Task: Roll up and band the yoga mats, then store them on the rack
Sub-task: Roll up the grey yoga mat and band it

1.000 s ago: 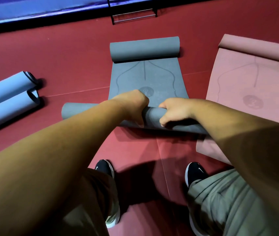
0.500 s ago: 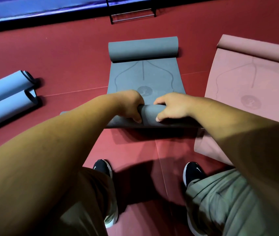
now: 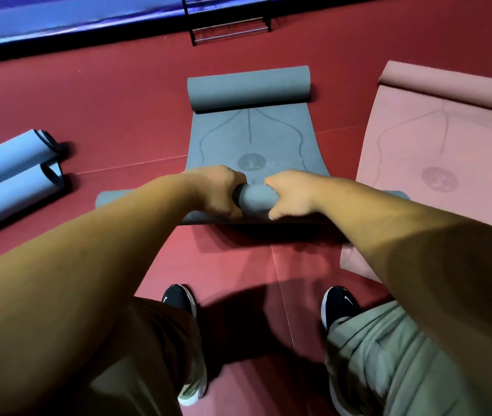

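Rolls (image 3: 13, 175) flank grey mat (image 3: 250, 139) left, pink mat (image 3: 448, 139) right.

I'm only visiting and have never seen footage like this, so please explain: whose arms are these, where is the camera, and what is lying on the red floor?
No machine here: these are a person's two bare arms. Every picture comes from one wide camera worn on their head, looking forward and down, so you also see their black shoes. The left hand and right hand grip the near, rolled-up end of a grey mat, fingers curled round it. Its far end is curled into a roll too, with a flat stretch between. On the red floor, two light blue mats lie rolled on the left, and a pink mat lies mostly flat on the right. A metal rack stands at the far edge.
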